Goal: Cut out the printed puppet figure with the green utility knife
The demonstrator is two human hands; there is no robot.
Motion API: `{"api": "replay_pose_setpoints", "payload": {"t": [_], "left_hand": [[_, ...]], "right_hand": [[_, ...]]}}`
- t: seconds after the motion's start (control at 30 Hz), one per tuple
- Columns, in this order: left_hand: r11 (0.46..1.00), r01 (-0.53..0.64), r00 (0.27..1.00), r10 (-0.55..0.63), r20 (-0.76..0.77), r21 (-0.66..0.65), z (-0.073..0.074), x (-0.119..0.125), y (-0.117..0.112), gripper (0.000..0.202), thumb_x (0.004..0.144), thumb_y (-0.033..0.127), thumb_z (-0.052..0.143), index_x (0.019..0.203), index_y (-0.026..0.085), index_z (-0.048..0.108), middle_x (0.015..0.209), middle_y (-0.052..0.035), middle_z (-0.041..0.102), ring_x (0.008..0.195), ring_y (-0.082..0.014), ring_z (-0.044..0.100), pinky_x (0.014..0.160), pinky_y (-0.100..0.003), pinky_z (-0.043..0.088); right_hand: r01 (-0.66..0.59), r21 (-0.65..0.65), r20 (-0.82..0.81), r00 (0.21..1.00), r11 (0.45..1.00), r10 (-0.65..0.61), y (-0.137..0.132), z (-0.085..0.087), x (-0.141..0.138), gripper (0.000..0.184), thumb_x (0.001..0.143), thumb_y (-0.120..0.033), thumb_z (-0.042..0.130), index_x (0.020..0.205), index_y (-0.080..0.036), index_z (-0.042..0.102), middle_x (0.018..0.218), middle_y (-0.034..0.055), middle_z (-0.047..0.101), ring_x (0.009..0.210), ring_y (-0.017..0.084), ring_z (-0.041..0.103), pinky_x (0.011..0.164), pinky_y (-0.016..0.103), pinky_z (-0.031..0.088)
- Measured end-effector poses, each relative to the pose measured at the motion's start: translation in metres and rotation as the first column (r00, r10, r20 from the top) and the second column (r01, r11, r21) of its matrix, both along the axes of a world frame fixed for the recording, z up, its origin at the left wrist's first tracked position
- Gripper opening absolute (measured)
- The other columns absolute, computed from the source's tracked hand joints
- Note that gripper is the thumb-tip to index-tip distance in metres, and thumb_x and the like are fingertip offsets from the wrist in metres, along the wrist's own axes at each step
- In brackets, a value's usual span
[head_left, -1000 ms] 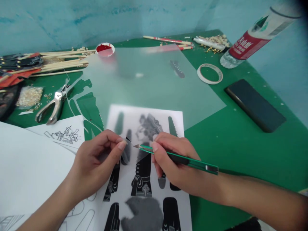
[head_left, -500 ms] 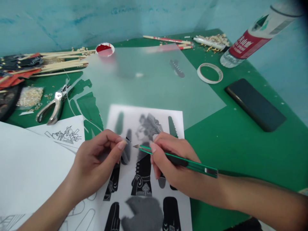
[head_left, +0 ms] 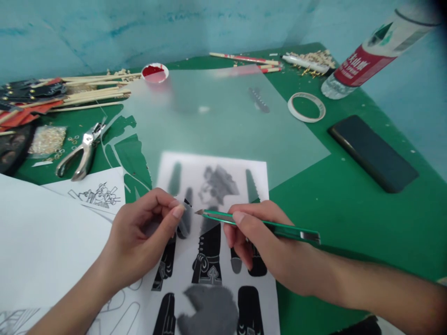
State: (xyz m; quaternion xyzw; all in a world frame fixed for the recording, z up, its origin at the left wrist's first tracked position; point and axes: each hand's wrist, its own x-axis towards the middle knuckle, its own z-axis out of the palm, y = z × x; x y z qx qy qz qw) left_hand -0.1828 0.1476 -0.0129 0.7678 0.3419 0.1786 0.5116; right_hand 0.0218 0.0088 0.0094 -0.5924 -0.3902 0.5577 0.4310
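Observation:
My right hand (head_left: 258, 244) grips a slim green craft knife (head_left: 265, 225), its blade tip pointing left just above a printed sheet of black figure parts (head_left: 213, 223). My left hand (head_left: 143, 237) pinches the edge of a translucent plastic sheet (head_left: 216, 121) that lies over the print, right beside the blade tip. Both hands rest over the lower middle of the green cutting mat (head_left: 349, 200).
A metal hole punch (head_left: 80, 151) and line drawings on white paper (head_left: 94, 193) lie at the left. Wooden sticks (head_left: 91, 90) and a red paint cap (head_left: 154, 72) are at the back. A tape ring (head_left: 306, 107), a black phone (head_left: 373, 152) and a water bottle (head_left: 370, 51) sit on the right.
My right hand has shifted its fingers back along the knife and lowered toward the paper; the blade tip stays in place. The left hand holds still.

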Motion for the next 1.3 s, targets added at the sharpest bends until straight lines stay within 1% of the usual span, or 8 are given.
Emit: {"api": "replay_pose_setpoints", "payload": {"t": [0.07,0.2,0.43,0.57,0.8,0.97,1.2,1.3], "left_hand": [[1.0,-0.01,1.0,0.01,0.006,0.0,0.0,-0.001,0.0,0.015,0.103,0.031,0.063,0.089,0.024,0.063,0.062,0.0062,0.061,0.053,-0.0084,0.053,0.047,-0.021,0.04],[1.0,-0.021,1.0,0.021,0.014,-0.012,-0.001,-0.002,-0.001,0.014,0.102,0.031,0.064,0.09,0.024,0.064,0.062,0.0061,0.061,0.053,-0.0087,0.052,0.047,-0.022,0.039],[0.999,-0.027,1.0,0.028,0.01,-0.038,0.0,0.001,-0.002,0.016,0.103,0.034,0.064,0.09,0.024,0.063,0.063,0.0048,0.061,0.055,-0.0097,0.053,0.046,-0.023,0.039],[0.999,-0.018,1.0,0.019,0.025,-0.035,0.001,0.001,-0.002,0.016,0.103,0.033,0.064,0.089,0.024,0.064,0.062,0.0055,0.059,0.054,-0.0087,0.052,0.047,-0.022,0.038],[0.999,0.003,0.999,-0.001,0.041,-0.041,0.002,0.0,-0.001,0.015,0.103,0.031,0.063,0.09,0.025,0.063,0.063,0.0059,0.06,0.055,-0.0085,0.052,0.048,-0.021,0.039],[0.999,0.001,0.999,0.001,0.047,-0.045,0.003,0.001,-0.002,0.016,0.102,0.031,0.063,0.088,0.025,0.062,0.062,0.0062,0.058,0.054,-0.009,0.05,0.047,-0.022,0.038],[1.0,0.006,0.998,-0.006,0.063,0.0,0.002,0.0,-0.002,0.014,0.102,0.029,0.064,0.088,0.024,0.063,0.062,0.0062,0.061,0.055,-0.0083,0.053,0.048,-0.019,0.041],[1.0,0.008,0.997,-0.009,0.081,0.012,0.001,-0.001,-0.001,0.012,0.102,0.028,0.064,0.09,0.024,0.063,0.063,0.0063,0.061,0.055,-0.0077,0.055,0.05,-0.019,0.042]], "right_hand": [[0.021,-0.062,-0.044,0.999,0.998,-0.024,-0.001,0.006,-0.005,0.04,0.107,-0.03,0.039,0.072,-0.023,0.056,0.056,-0.0018,0.061,0.053,0.013,0.059,0.054,0.026,0.049],[0.075,-0.046,-0.019,0.997,0.996,-0.075,-0.003,0.012,-0.015,0.04,0.107,-0.029,0.041,0.071,-0.023,0.057,0.062,0.0005,0.071,0.065,0.015,0.067,0.065,0.026,0.055],[0.125,-0.043,-0.034,0.991,0.991,-0.126,-0.013,0.005,-0.026,0.041,0.111,-0.039,0.039,0.079,-0.025,0.06,0.066,0.0001,0.076,0.072,0.017,0.067,0.069,0.028,0.054],[0.162,-0.049,-0.029,0.986,0.986,-0.163,-0.015,0.004,-0.029,0.042,0.112,-0.042,0.04,0.08,-0.025,0.063,0.072,0.0016,0.079,0.079,0.018,0.071,0.077,0.031,0.055],[0.196,-0.135,-0.068,0.976,0.971,-0.206,-0.011,0.006,-0.031,0.045,0.111,-0.049,0.04,0.079,-0.026,0.063,0.071,0.001,0.08,0.082,0.021,0.074,0.082,0.036,0.054],[0.208,-0.142,-0.044,0.975,0.968,-0.216,-0.011,0.007,-0.027,0.041,0.108,-0.049,0.044,0.079,-0.027,0.064,0.075,0.0017,0.081,0.087,0.023,0.073,0.09,0.039,0.053],[0.175,-0.263,-0.082,0.976,0.949,-0.203,-0.008,0.014,-0.025,0.04,0.106,-0.048,0.045,0.079,-0.026,0.065,0.074,0.0036,0.08,0.095,0.025,0.072,0.101,0.044,0.05],[0.203,-0.284,-0.059,0.972,0.937,-0.229,-0.008,0.015,-0.028,0.044,0.108,-0.048,0.042,0.078,-0.025,0.064,0.076,0.0041,0.079,0.094,0.025,0.071,0.097,0.043,0.052]]}}
